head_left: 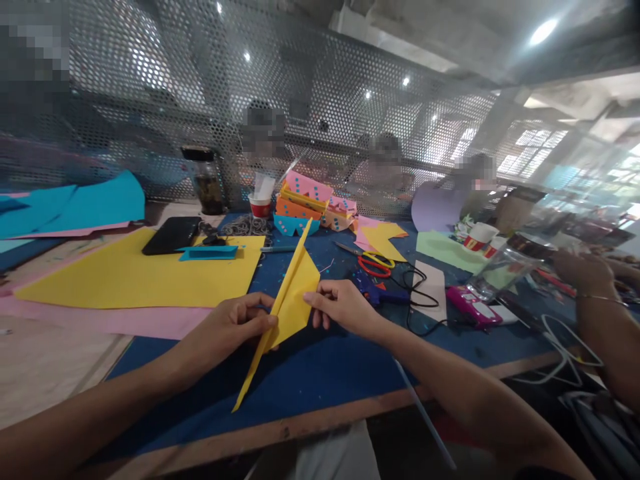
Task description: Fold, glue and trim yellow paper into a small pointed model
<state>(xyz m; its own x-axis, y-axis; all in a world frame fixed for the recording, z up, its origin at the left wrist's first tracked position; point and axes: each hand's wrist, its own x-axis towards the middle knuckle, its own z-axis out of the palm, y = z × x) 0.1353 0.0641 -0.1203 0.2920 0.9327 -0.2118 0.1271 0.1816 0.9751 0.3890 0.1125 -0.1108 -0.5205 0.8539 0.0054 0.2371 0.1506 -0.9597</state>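
Note:
A folded piece of yellow craft paper [295,303] is held tilted above the blue table mat [345,373]. My left hand [237,323] pinches its long folded edge between thumb and fingers. On the other side, my right hand [345,307] grips the paper's right edge with thumb and forefinger. Just beyond my right hand lie a blue glue gun [383,292] with a black cord and scissors with red and yellow handles [375,263]. A large yellow sheet [150,283] rests to the left, over a pink one [165,323].
A black phone [171,235] and a folded blue strip [209,253] lie on the yellow sheet. Behind stand a lidded jar [209,187], a paper cup [261,205] and stacked dotted paper pieces [305,200]. Another person's arm [595,300] reaches in at right, near a clear jar [510,263].

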